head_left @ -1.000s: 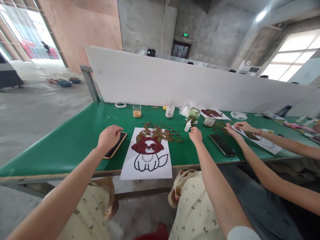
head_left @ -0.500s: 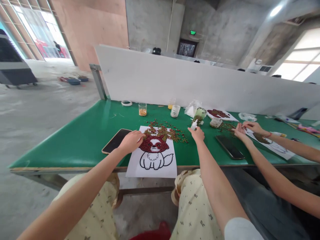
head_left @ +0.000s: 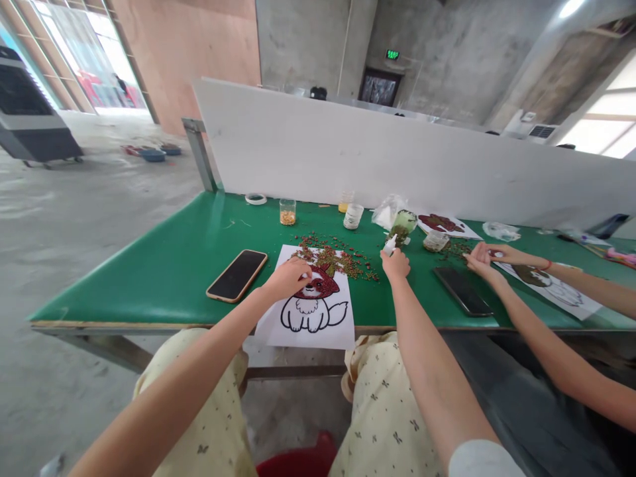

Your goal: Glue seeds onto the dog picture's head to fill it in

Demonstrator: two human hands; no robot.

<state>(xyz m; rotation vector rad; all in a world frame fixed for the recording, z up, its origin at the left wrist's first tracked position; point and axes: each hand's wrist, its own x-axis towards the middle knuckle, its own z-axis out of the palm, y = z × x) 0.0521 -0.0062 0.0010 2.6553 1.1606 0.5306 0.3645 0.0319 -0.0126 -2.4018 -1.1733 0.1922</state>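
Observation:
A sheet of paper (head_left: 273,329) with an outlined dog-like animal lies at the table's front edge. Dark red seeds cover most of the animal's head; its body is bare outline. Over the left of that head is my left hand (head_left: 289,278), fingers curled together at the tips; anything pinched there is too small to make out. My right hand (head_left: 397,265) grips a small white squeeze bottle (head_left: 390,245), nozzle upward, to the right of the paper. Loose red and green seeds (head_left: 358,263) are strewn over the paper's top and the table behind.
A phone (head_left: 237,275) lies left of the paper, a dark phone (head_left: 463,292) to the right. Behind stand a cup of orange-yellow bits (head_left: 287,212), a whitish cup (head_left: 352,216) and a tipped green container (head_left: 403,226). Another person's hands (head_left: 484,258) work at the right.
My left hand has moved right, from the paper's left edge onto the animal's head, uncovering the phone. My right hand still holds the bottle. The camera view has shifted slightly.

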